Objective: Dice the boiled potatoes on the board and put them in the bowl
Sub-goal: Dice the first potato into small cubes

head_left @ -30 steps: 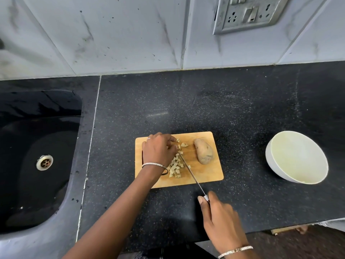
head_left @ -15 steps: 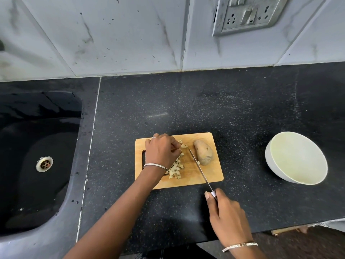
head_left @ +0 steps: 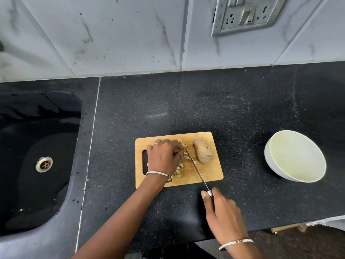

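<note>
Head view: the wooden board (head_left: 205,176) lies on the black bench (head_left: 186,101), and everything counts from it; on its middle is a loose scatter of potato cubes (head_left: 180,168), and on its right part, just beside the cubes, lies a whole potato (head_left: 203,151), skin on and uncut. The left hand (head_left: 164,157) is over the board's left half, its fingers curled down with the tips among the cubes beside the blade; whatever they pin or pinch is hidden under the hand, so I cannot tell what they hold. The right hand (head_left: 224,214) is off the board's near edge, its fingers wrapped round the handle of the knife (head_left: 196,169); the blade runs diagonally up across the board, its tip close to the left fingertips, between the cubes and the whole potato. The white bowl (head_left: 268,161) stands well to the right of the board; no potato shows in it. A dark sink (head_left: 37,230) is well to the board's left; a wall socket (head_left: 246,14) is on the tiles beyond it.

By my reading the task is roughly midway: one potato looks mostly diced; the second is untouched; nothing has gone to the bowl; cutting that potato and moving every cube across remain.
</note>
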Available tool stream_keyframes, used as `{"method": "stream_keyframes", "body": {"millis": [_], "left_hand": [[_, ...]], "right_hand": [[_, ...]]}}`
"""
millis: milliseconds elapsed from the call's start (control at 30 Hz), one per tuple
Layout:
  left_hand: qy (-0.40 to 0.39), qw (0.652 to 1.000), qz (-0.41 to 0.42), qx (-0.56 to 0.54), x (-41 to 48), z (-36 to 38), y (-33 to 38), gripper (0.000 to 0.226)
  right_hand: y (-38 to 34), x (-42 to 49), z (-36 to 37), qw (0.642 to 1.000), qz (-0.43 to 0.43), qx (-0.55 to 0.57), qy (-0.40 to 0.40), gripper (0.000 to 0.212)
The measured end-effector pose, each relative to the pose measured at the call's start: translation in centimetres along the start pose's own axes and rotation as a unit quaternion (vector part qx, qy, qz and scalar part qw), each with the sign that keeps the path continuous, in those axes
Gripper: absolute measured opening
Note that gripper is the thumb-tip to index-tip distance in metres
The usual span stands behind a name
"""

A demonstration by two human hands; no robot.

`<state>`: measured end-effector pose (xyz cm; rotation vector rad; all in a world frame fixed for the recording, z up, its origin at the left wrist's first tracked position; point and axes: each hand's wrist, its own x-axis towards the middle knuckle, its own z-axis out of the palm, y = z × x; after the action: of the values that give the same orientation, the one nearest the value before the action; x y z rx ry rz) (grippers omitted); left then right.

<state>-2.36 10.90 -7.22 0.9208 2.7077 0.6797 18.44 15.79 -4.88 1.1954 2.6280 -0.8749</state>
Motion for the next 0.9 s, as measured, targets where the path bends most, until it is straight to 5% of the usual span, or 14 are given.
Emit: {"method": "stream_keyframes", "body": {"millis": [900], "left_hand": [[0.013,0.999,0.014,0.046,0.4,-0.3,0.3,0.01]], "right_hand": [[-0.8,0.0,0.3,0.999,0.017,-0.011,-0.039,0.032]]}}
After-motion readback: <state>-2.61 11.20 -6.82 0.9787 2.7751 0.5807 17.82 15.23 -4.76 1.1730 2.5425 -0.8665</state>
